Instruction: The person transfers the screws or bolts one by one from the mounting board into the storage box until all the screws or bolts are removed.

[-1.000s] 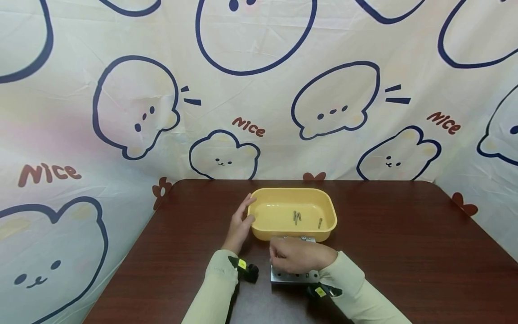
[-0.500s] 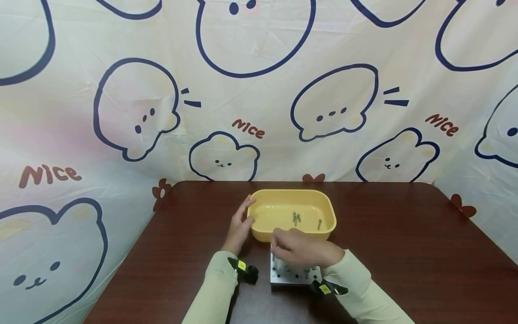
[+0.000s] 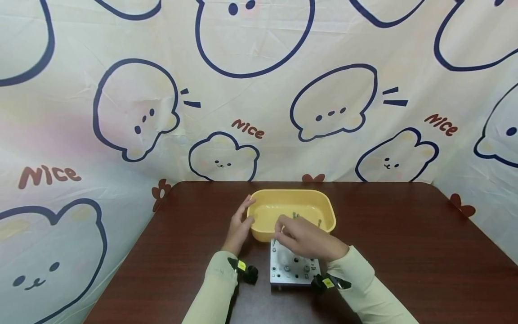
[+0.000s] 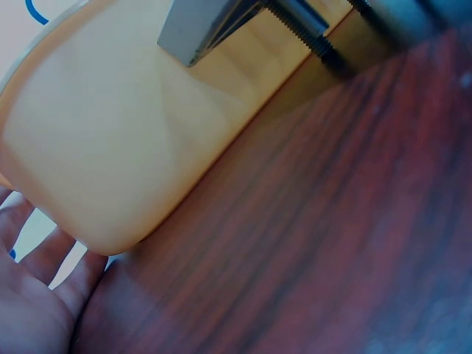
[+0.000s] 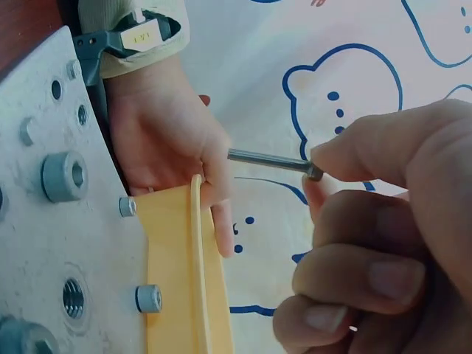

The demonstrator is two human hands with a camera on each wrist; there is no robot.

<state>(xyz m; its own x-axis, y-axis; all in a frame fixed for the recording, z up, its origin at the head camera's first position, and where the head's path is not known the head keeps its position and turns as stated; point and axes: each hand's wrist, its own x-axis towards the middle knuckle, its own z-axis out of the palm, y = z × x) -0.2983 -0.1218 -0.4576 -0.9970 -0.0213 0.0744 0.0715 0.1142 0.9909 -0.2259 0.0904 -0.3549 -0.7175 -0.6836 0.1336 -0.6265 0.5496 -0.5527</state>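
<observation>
My right hand (image 3: 305, 238) pinches a thin metal screw (image 5: 269, 160) by its head between thumb and fingertip; in the right wrist view its other fingers are curled. The hand is above the far part of a silver metal block (image 3: 293, 272), and the screw is clear of it. Several socket-head screws (image 5: 65, 177) and threaded holes (image 5: 74, 297) show on the block's face. Against the left end of a yellow plastic bin (image 3: 259, 235), my left hand (image 3: 238, 229) rests with fingers extended. Loose screws (image 3: 319, 223) lie in the bin, partly hidden by my right hand.
The bin stands just behind the block on a dark brown wooden table (image 3: 388, 252). Threaded screw ends (image 4: 313, 40) stick out beneath the block in the left wrist view. A printed cloth (image 3: 275, 99) hangs behind the table.
My right hand has moved up and right from low over the block, uncovering more of its face, with the screw between its fingers. My left hand stays at the bin.
</observation>
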